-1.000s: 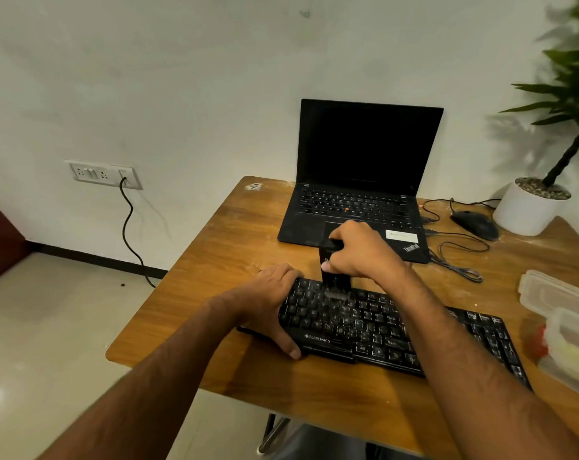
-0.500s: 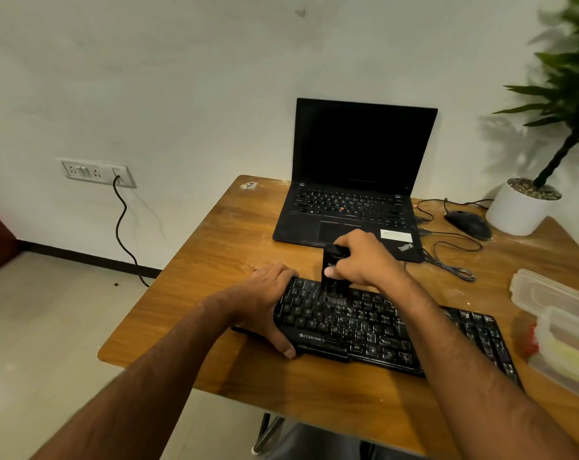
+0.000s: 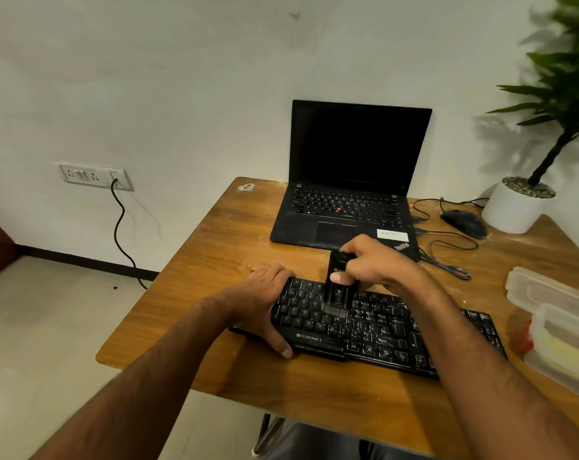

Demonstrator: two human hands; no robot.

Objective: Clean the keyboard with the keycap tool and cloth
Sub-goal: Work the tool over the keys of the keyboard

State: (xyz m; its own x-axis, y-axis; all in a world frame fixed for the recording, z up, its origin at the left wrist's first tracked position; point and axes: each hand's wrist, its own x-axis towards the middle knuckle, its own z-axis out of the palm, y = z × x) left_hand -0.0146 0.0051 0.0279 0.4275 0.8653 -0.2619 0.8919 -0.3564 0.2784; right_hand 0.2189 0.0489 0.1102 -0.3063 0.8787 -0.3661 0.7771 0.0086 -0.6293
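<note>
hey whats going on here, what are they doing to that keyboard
A person is cleaning a black keyboard on a wooden table. The left hand grips the keyboard's left end to steady it. The right hand holds a black cleaning tool upright, its bristle end down on the keys left of centre. Behind sit an open laptop with a dark screen, a mouse and a potted plant. No cloth is visible.

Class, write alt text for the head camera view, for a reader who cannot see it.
A person's right hand holds a black brush tool upright, bristles down on a black keyboard, while the left hand grips the keyboard's left end. Behind, on the wooden table, an open laptop sits.
</note>
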